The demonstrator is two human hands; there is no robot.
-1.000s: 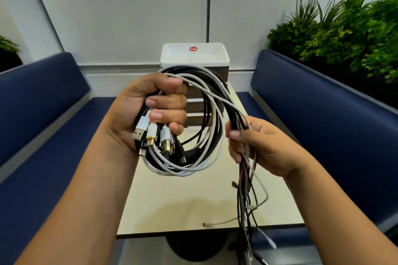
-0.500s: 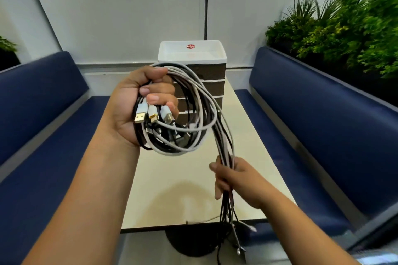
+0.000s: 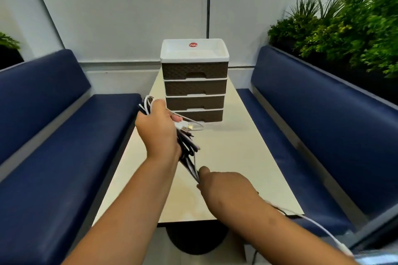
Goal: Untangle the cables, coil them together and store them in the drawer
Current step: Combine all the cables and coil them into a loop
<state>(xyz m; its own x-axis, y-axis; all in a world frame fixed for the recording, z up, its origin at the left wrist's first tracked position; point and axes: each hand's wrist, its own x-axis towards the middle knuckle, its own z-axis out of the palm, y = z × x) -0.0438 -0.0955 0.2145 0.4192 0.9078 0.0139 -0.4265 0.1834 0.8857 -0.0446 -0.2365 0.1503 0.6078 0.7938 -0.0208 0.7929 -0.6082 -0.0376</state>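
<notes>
My left hand [image 3: 158, 130] is closed around a coiled bundle of black and white cables [image 3: 186, 146] above the table, with USB plugs sticking out near the fingers. The loose cable tails run back from the coil into my right hand [image 3: 224, 185], which grips them near the table's front. One white tail [image 3: 321, 228] trails past my right forearm off the table edge. A brown drawer unit [image 3: 195, 87] with a white top stands at the far end of the table; all its drawers look closed.
The beige table [image 3: 237, 168] is narrow, with blue benches [image 3: 53, 146] on both sides. Green plants [image 3: 344, 28] line the wall behind the right bench. A white wall closes the far end.
Both hands have dropped lower and forward toward the table. The left hand has turned over so the coil now lies flatter, and the right hand has slid further down the cable tails.
</notes>
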